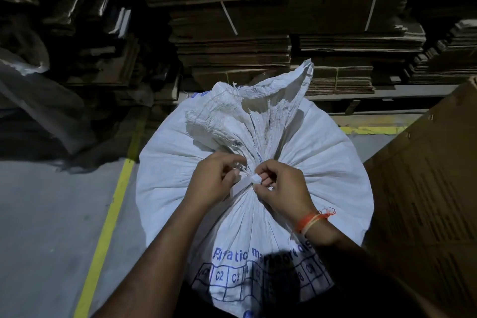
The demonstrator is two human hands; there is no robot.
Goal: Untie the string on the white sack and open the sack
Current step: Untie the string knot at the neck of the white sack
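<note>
String [244, 183] a flat white strip, wrapped round the gathered neck of the sack [322, 162]; neck still cinched, pleats fanning out from it on all sides. Sack stands full and upright on the grey floor [51, 214], directly below the person, loose mouth fabric flopping up and away behind the tie. Blue lettering and a grid of boxes marked C2, C3 on the near side. Left hand [211, 178] at the tie from the left, fingers curled in and pinched narrow at the knot; exactly what they grip is hidden behind the knuckles. Right hand [281, 183] from the right, thumb and forefinger closed on the strip's end, other fingers tucked. Orange thread band [313, 219] on the right wrist. Yellow line [108, 222] painted on the floor, running just left of the sack. Brown cardboard box [426, 201] close by on the right. Behind, stacks of flattened cardboard [232, 33], some strapped, dim light.
</note>
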